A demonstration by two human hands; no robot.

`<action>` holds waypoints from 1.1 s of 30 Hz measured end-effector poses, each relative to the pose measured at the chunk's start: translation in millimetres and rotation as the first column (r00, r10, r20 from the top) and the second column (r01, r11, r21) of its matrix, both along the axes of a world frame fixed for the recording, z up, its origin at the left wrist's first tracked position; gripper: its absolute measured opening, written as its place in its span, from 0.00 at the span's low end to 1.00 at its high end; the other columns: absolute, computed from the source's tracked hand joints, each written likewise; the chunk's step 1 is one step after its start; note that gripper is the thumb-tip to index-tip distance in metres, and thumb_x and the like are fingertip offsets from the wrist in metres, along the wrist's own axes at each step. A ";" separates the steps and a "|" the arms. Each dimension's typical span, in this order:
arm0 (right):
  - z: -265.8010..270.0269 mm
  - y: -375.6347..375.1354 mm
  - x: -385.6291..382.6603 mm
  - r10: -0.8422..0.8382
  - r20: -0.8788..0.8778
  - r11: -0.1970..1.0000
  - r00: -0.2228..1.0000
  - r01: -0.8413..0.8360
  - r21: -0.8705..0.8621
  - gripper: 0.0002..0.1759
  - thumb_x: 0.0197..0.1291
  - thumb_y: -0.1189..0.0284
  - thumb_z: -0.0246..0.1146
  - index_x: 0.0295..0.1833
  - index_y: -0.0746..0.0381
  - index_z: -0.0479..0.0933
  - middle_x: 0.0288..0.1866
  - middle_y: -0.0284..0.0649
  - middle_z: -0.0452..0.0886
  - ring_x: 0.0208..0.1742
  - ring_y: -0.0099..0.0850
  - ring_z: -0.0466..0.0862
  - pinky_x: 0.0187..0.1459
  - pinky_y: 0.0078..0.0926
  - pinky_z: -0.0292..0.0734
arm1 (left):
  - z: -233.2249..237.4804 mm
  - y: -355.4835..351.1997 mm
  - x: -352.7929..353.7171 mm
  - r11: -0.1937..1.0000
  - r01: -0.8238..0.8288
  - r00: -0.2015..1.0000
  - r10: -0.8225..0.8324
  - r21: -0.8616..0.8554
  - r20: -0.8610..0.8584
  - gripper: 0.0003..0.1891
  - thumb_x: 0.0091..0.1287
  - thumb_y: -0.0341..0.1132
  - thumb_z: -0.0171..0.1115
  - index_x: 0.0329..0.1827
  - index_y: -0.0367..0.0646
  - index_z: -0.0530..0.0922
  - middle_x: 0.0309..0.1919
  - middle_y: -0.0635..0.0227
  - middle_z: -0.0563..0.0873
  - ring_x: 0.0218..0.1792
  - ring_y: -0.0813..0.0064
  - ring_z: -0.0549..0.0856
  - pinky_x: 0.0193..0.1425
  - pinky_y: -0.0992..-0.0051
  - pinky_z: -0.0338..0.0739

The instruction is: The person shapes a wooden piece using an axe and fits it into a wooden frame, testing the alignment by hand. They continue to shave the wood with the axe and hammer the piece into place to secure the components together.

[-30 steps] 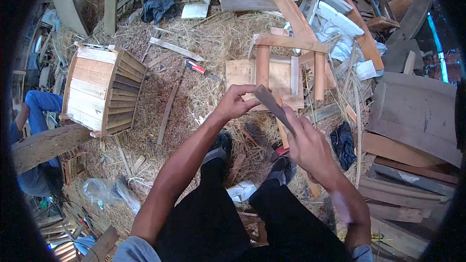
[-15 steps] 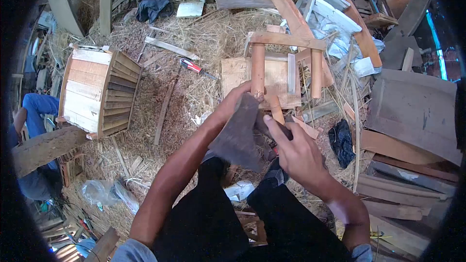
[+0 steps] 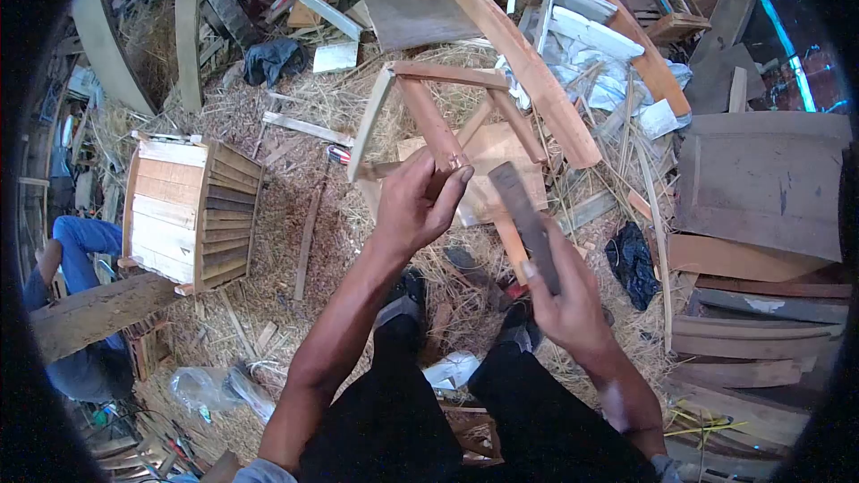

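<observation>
Fingers of my left hand (image 3: 416,201) are wrapped around the lower end of a round post on a small wooden frame (image 3: 427,121). This frame tilts away from me, with a top rail, a pale side slat and a second post. My right hand (image 3: 568,295) grips a dark flat tool (image 3: 525,228), seen nearly edge-on and slightly blurred; I cannot tell its kind. The tool's upper end is to the right of the post end, apart from it. A light wooden board (image 3: 510,156) lies on the ground behind the frame, and a narrow orange-brown stick (image 3: 510,241) shows beside the tool.
A slatted wooden box (image 3: 165,206) stands at left, near a person's blue-clad leg (image 3: 85,241). A screwdriver (image 3: 339,154) lies partly hidden behind the slat. Curved boards (image 3: 752,349) are stacked at right, by a black plastic bag (image 3: 632,264). Straw and shavings cover the ground.
The wooden frame has tilted and swung left with my left hand. My right hand has moved slightly right and down, and the dark tool has turned from its broad face to nearly edge-on.
</observation>
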State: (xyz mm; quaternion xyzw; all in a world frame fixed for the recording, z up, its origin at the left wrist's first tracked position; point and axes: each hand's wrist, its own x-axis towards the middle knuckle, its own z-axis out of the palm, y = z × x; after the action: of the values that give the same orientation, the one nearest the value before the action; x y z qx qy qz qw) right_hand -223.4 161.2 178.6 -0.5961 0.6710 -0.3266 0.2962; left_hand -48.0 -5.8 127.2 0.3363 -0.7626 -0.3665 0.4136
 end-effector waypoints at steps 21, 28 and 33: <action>-109.0 22.3 10.4 -0.244 0.197 0.970 0.950 0.240 0.047 0.28 0.70 0.70 0.59 0.69 0.73 0.64 0.51 0.67 0.81 0.52 0.62 0.82 0.50 0.51 0.79 | -51.3 31.9 -11.4 0.982 0.145 0.670 -0.188 0.122 0.718 0.15 0.74 0.41 0.57 0.44 0.33 0.75 0.31 0.40 0.86 0.29 0.41 0.87 0.33 0.49 0.82; -94.2 13.6 3.1 -0.065 0.079 0.998 0.995 0.064 0.019 0.28 0.69 0.72 0.59 0.70 0.72 0.63 0.50 0.66 0.80 0.51 0.61 0.83 0.50 0.49 0.80 | -48.7 28.7 -3.0 0.971 0.125 0.673 -0.234 0.204 0.701 0.16 0.74 0.41 0.57 0.42 0.33 0.76 0.31 0.39 0.85 0.31 0.38 0.86 0.36 0.46 0.81; -86.5 10.6 -5.7 -0.079 0.118 0.995 0.990 0.071 0.072 0.27 0.69 0.74 0.58 0.70 0.72 0.63 0.54 0.67 0.78 0.52 0.60 0.82 0.53 0.49 0.79 | -53.6 26.3 4.9 0.974 0.127 0.647 -0.225 0.189 0.728 0.16 0.74 0.41 0.57 0.41 0.33 0.75 0.31 0.40 0.85 0.30 0.38 0.85 0.35 0.46 0.80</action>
State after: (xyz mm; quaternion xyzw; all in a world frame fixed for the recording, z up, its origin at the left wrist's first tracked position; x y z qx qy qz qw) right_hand -229.1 171.8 92.1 -0.5393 0.6845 -0.3499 0.3436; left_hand -43.1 20.5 73.6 0.4052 -0.8700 -0.2807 0.0070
